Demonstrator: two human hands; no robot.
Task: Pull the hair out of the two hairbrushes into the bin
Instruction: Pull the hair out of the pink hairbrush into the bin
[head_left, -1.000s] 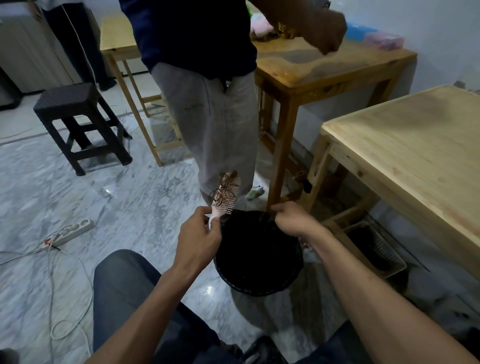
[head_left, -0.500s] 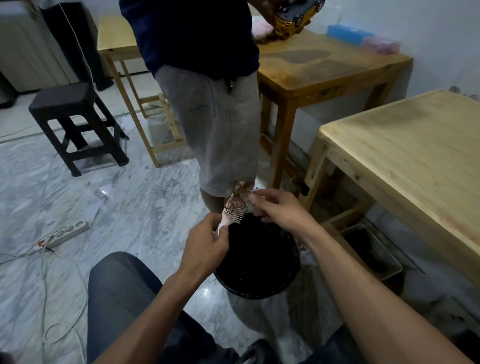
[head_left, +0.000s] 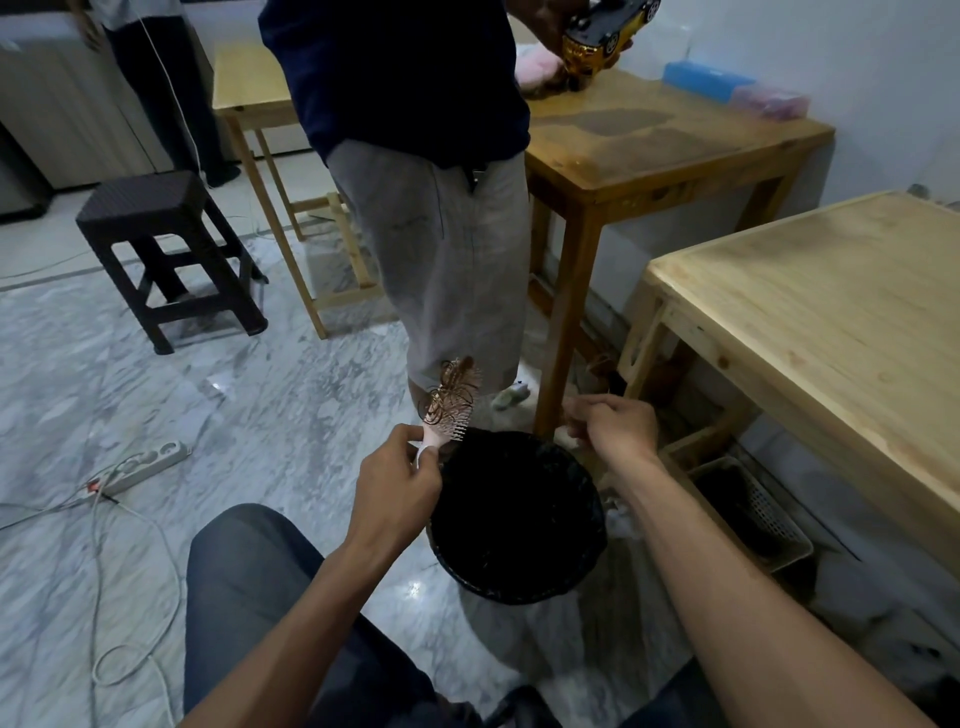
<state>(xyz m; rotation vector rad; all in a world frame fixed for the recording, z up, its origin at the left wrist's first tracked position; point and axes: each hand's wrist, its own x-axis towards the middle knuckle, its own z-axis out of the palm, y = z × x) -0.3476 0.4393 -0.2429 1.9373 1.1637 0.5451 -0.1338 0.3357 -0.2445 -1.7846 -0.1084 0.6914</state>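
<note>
My left hand (head_left: 400, 483) grips the handle of a pink hairbrush (head_left: 453, 402), which points up and away just past the near-left rim of the bin. Brown hair is tangled thickly in its bristles. The black bin (head_left: 519, 587) stands on the floor between my knees, lined with a dark bag. My right hand (head_left: 615, 423) hovers over the bin's far right rim, apart from the brush, with its fingers pinched together. I cannot make out any strands between them. Only one hairbrush is in view.
A person in grey shorts (head_left: 447, 260) stands just behind the bin, holding a yellow toy car (head_left: 602, 31). A pale wooden table (head_left: 831, 322) is at right with a white basket (head_left: 758, 514) under it. A black stool (head_left: 166, 249) and power strip (head_left: 145, 462) are at left.
My right hand rose from the bin's rim to the brush head, then drew away to the right. My left hand kept hold of the brush.
</note>
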